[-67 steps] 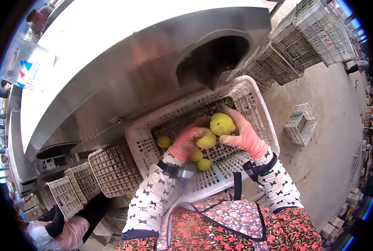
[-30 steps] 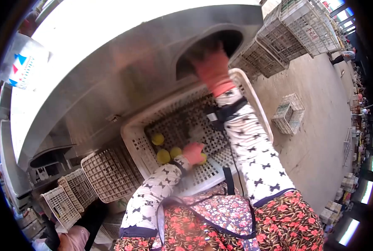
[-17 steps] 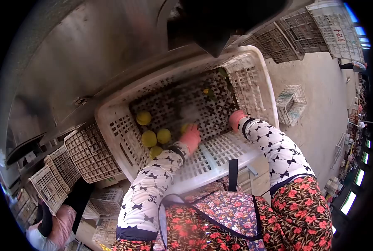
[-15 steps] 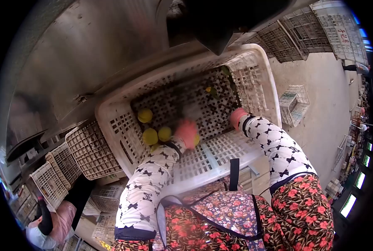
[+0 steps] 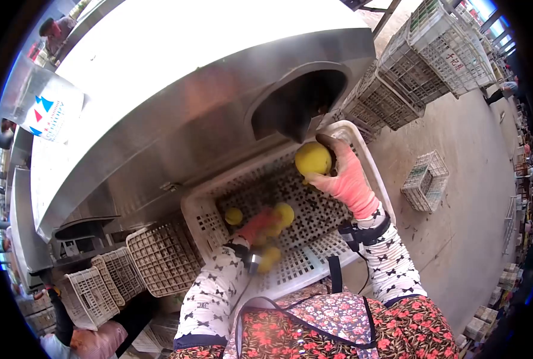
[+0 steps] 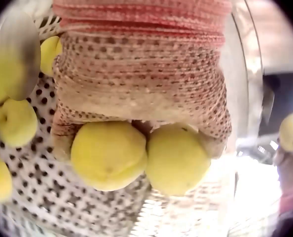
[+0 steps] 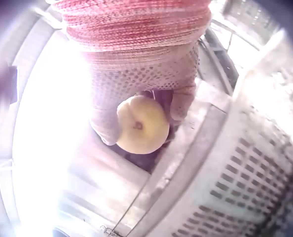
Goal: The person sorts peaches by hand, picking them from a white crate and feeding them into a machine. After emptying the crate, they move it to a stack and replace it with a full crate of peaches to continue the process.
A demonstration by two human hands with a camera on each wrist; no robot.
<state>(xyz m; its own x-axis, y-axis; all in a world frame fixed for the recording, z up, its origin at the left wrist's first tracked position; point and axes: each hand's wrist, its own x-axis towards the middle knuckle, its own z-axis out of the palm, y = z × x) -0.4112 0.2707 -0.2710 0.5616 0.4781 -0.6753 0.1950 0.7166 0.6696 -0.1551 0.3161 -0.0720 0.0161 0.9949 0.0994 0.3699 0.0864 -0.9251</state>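
Observation:
My left hand (image 5: 260, 226), in a pink dotted glove, is low inside the white plastic crate (image 5: 371, 160) and blurred in the head view. In the left wrist view its fingers curl over two yellow peaches, one (image 6: 108, 155) beside the other (image 6: 178, 159). My gloved right hand (image 5: 351, 180) grips a single yellow peach (image 5: 313, 158) between thumb and fingers, over the crate's far right part. The right wrist view shows that peach (image 7: 141, 126) with its stem hollow facing the camera. Several loose peaches (image 6: 16, 123) lie on the crate's perforated floor.
A metal machine with a dark opening (image 5: 299, 102) stands just beyond the crate. Stacked crates (image 5: 413, 63) rise at the right, and a lone crate (image 5: 427, 180) sits on the floor. Empty crates (image 5: 163, 251) and a person (image 5: 93, 341) are at the left.
The right hand, at the machine opening one second ago and then at the crate's right side, now holds up a peach. The left hand has stayed in the crate. The head view has tilted up again.

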